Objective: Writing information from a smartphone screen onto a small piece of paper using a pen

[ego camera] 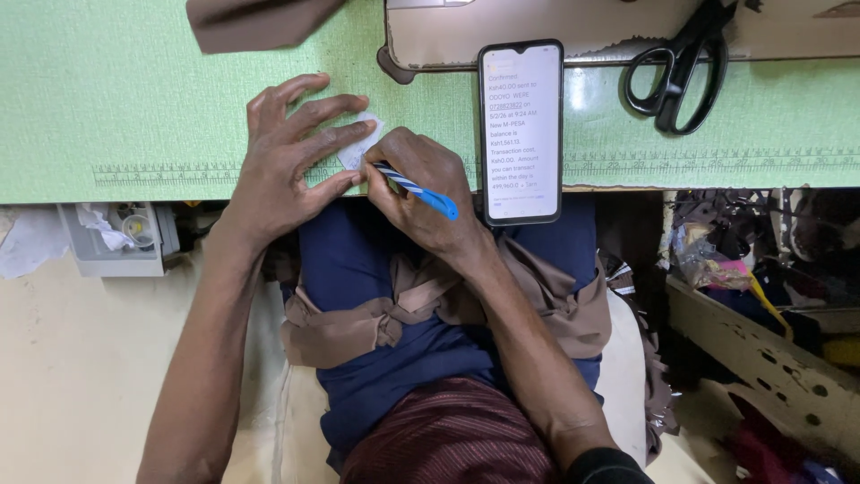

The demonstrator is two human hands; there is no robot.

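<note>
We are looking down at the right hand (421, 193), which is closed around a blue-and-white pen (415, 189) near the centre of the frame, its tip apparently meeting a small white paper slip (360, 143); the tip itself is hidden, so we cannot confirm contact. The left hand (291, 152) is spreading its fingers flat over the slip, pinning it to the green table (107, 99) just above the printed ruler (179, 172) at the edge. The slip is lying close to that edge, so a slackening left hand could let it slide off toward the lap. To the right, a phone (520, 130) is overhanging the edge with its screen lit; a nudge from the writing wrist could tip it. Black scissors (676, 72) are resting at upper right, brown cloth (255, 22) at upper left.
</note>
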